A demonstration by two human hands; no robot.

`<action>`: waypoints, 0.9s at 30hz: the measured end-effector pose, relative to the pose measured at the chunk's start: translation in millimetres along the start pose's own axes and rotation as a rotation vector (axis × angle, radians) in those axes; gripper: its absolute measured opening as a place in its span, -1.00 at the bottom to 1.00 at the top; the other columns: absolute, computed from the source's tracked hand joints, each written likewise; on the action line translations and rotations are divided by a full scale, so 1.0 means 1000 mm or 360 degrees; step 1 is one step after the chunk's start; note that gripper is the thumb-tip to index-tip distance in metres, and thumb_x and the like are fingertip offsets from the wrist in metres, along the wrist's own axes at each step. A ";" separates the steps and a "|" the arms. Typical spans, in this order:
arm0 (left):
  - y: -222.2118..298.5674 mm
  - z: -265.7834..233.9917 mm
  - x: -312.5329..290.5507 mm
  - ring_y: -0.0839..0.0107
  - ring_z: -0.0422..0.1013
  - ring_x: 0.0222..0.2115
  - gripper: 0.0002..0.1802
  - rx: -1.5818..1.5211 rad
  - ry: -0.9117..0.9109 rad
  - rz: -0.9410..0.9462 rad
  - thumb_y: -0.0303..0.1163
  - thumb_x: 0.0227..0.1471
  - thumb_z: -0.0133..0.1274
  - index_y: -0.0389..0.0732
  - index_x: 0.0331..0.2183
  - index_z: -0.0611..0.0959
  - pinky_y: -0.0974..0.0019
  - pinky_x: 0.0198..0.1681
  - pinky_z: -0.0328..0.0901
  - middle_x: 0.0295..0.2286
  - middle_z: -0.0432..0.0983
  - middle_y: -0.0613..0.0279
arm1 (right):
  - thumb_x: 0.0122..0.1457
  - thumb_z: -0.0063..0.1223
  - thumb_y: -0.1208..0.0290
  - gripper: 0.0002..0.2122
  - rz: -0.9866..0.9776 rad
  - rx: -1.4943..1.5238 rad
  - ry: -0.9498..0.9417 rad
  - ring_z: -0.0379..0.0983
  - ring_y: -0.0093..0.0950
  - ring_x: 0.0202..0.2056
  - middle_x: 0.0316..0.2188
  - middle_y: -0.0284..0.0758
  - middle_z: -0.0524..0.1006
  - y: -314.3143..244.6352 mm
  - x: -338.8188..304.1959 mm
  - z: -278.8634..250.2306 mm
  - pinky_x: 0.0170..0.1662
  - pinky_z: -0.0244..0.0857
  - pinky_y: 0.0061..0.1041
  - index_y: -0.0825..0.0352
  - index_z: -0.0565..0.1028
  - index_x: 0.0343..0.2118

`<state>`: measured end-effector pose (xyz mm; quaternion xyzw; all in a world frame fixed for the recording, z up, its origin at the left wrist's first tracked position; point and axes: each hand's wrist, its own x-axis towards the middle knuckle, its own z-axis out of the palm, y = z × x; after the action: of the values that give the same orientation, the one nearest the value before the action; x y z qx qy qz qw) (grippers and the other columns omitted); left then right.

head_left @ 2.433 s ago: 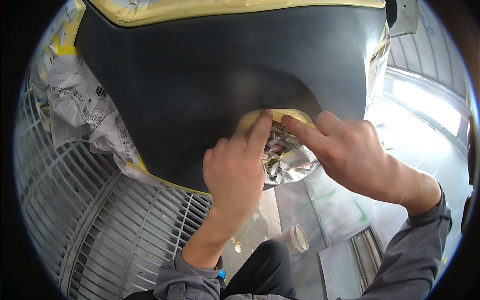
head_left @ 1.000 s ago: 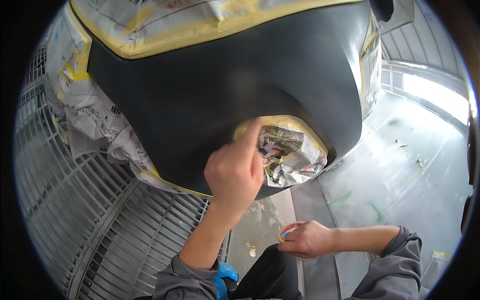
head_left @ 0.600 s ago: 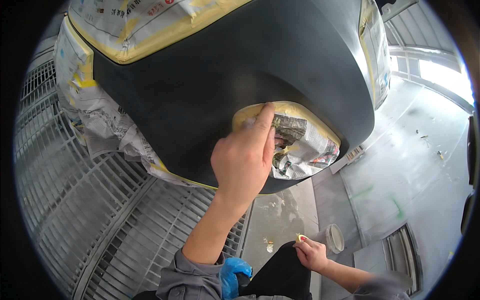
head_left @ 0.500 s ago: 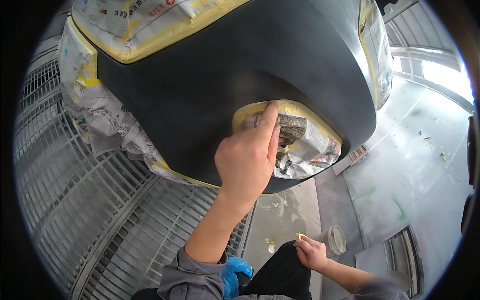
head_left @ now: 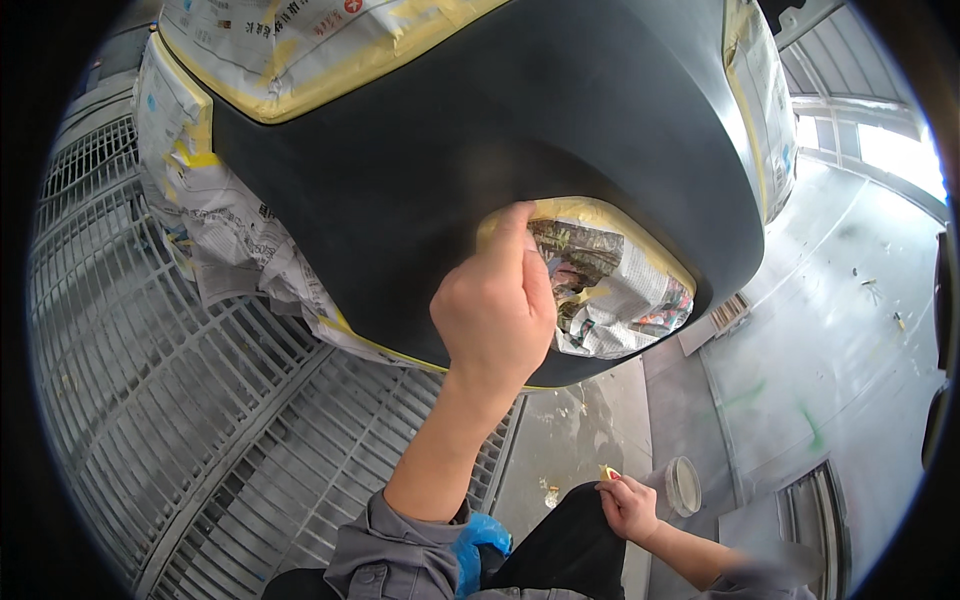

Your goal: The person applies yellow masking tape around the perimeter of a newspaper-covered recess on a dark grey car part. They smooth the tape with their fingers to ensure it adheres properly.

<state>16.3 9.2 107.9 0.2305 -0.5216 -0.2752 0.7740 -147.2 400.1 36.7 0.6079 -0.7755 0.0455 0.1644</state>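
Observation:
With the index finger stretched out and the other fingers curled in, my left hand [head_left: 490, 305] touches the upper left edge of the masking tape [head_left: 600, 213]. This yellow tape borders a newspaper-covered recess [head_left: 625, 285] low on a dark grey car bumper [head_left: 390, 180]. Nothing shows in the left hand, though its palm is hidden. Lower down to the right, beside my knee, my right hand [head_left: 630, 507] is closed on what looks like a small roll of masking tape [head_left: 609, 474], yellow with a bit of red.
More newspaper [head_left: 265, 265] edged with yellow tape covers the car around the bumper. Metal floor grating [head_left: 190, 440] spreads at the left. A clear plastic cup [head_left: 683, 487] stands behind my right hand, and a blue plastic bag [head_left: 482, 538] is near my left sleeve.
My left index fingertip has slid a little left along the tape edge round the recess. The view has shifted slightly, and my right hand keeps its hold.

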 end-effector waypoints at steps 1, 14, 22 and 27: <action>-0.001 -0.001 -0.002 0.10 0.63 -0.56 -0.71 -0.0003 -0.0006 -0.0027 -0.52 0.39 0.05 -0.25 0.04 0.77 0.16 -0.44 0.47 -0.53 0.67 0.00 | 0.19 0.33 0.53 -0.87 -0.0010 -0.0001 0.0023 0.63 -0.24 -0.48 -0.40 -0.27 0.63 0.000 -0.002 0.000 -0.41 0.51 -0.30 0.19 0.69 -0.21; -0.023 -0.008 -0.024 0.14 0.55 -0.61 -0.55 -0.0585 -0.0090 -0.0567 -0.56 0.33 0.06 -0.14 0.18 0.74 0.20 -0.43 0.48 -0.60 0.58 0.08 | 0.18 0.32 0.57 -0.87 0.0086 0.0016 0.0009 0.61 -0.23 -0.48 -0.44 -0.27 0.60 -0.009 -0.001 -0.005 -0.41 0.49 -0.28 0.22 0.68 -0.23; -0.046 -0.004 -0.026 0.22 0.55 -0.58 -0.40 0.0165 -0.0066 0.0195 -0.37 0.24 0.36 0.03 0.29 0.70 0.16 -0.44 0.49 -0.54 0.59 0.24 | 0.16 0.31 0.61 -0.85 0.0062 0.0060 0.0142 0.56 -0.24 -0.51 -0.48 -0.27 0.55 -0.008 -0.008 -0.003 -0.43 0.44 -0.28 0.24 0.68 -0.23; -0.045 -0.003 -0.022 0.21 0.57 -0.56 -0.35 0.0247 -0.0083 0.0275 -0.27 0.22 0.39 0.10 0.32 0.67 0.15 -0.43 0.50 -0.54 0.59 0.25 | 0.15 0.30 0.63 -0.85 0.0068 0.0080 0.0140 0.56 -0.24 -0.51 -0.49 -0.26 0.54 -0.006 -0.005 -0.001 -0.43 0.43 -0.29 0.26 0.67 -0.23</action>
<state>4.1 -8.9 62.8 0.2365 -0.5792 -0.1723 0.7608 -140.0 403.7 35.1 0.5924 -0.7790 0.0952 0.1820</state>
